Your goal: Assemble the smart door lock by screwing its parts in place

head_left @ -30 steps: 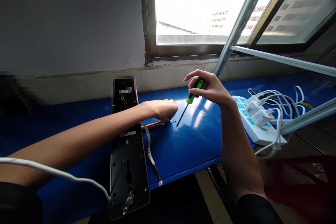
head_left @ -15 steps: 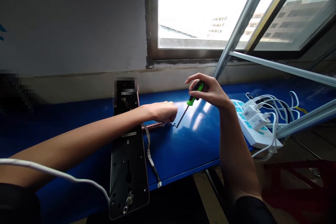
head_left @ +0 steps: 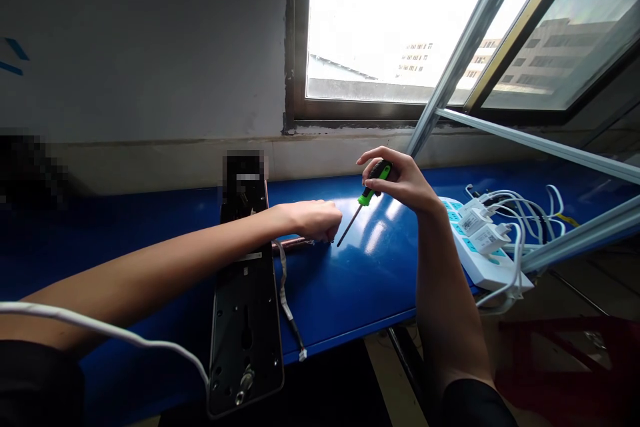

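Observation:
In my right hand [head_left: 405, 180] is a screwdriver [head_left: 369, 192] with a black and green handle, its shaft slanting down to the left and its tip close to the tabletop. My left hand [head_left: 320, 219] is closed, fingertips down at the blue table, just left of that tip. Whatever lies between those fingertips is hidden; a tiny dark speck shows beside them. Under my left forearm lies a long black metal panel [head_left: 247, 320] with holes and a metal post near its front end. A reddish metal rod [head_left: 293, 244] sticks out beside it, next to a wrapped cable [head_left: 283, 287] with a white connector.
A white power strip [head_left: 473, 260] with plugged-in chargers and tangled white cables stands at the right of the blue table [head_left: 350, 300]. Metal frame bars [head_left: 540, 143] cross in front of the window. A white cable [head_left: 115, 332] runs from the left to the panel.
My left hand has lowered slightly onto the small black screws that showed on the table before, now covering them. The screwdriver stays in my right hand, nearly still. The view has shifted a little.

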Available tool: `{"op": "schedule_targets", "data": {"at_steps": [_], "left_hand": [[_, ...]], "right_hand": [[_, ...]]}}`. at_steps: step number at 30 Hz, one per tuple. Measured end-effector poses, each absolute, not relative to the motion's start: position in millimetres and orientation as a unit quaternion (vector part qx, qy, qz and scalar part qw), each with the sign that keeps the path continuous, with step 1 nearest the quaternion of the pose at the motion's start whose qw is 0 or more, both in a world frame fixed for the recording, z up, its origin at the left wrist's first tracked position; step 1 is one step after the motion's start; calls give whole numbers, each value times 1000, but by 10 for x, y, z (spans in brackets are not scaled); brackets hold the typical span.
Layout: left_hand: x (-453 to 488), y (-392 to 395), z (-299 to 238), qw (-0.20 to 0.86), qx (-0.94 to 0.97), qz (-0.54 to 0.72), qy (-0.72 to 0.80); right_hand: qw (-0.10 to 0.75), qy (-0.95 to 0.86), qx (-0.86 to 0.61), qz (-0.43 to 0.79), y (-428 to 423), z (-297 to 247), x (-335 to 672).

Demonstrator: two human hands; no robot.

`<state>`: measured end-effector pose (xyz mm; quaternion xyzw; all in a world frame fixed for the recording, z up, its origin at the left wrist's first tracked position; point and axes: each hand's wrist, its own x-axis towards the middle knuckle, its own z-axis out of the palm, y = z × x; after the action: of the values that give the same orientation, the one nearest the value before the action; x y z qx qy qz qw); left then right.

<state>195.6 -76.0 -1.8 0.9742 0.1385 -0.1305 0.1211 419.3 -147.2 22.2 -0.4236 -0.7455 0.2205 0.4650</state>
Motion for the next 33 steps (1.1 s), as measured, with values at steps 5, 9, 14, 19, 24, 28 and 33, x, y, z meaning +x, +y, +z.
{"op": "schedule_targets", "data": {"at_steps": [5,9,14,19,24,28,33], "left_hand": [[1942,-754,-1,123,975,-129,131],[1943,-780,31,118,978,-122,125],[1947,-765,-20,128,975,-137,122],[1921,-732,-51,150,971,-148,116],[1901,-733,-15,142,973,-137,121],[1925,-734,-10,122,976,-122,135],[1975,-783,6,114,973,-129,154]], "right_hand": [[464,-745,-422,224,-1460,211,4201],[462,-747,-422,227,-1459,210,4203],[458,-746,-425,231,-1456,206,4206],[458,-746,-422,233,-1453,197,4201],[458,-746,-422,235,-1455,200,4195],[457,-745,-424,236,-1452,199,4199],[460,-744,-425,235,-1460,204,4200]]}}
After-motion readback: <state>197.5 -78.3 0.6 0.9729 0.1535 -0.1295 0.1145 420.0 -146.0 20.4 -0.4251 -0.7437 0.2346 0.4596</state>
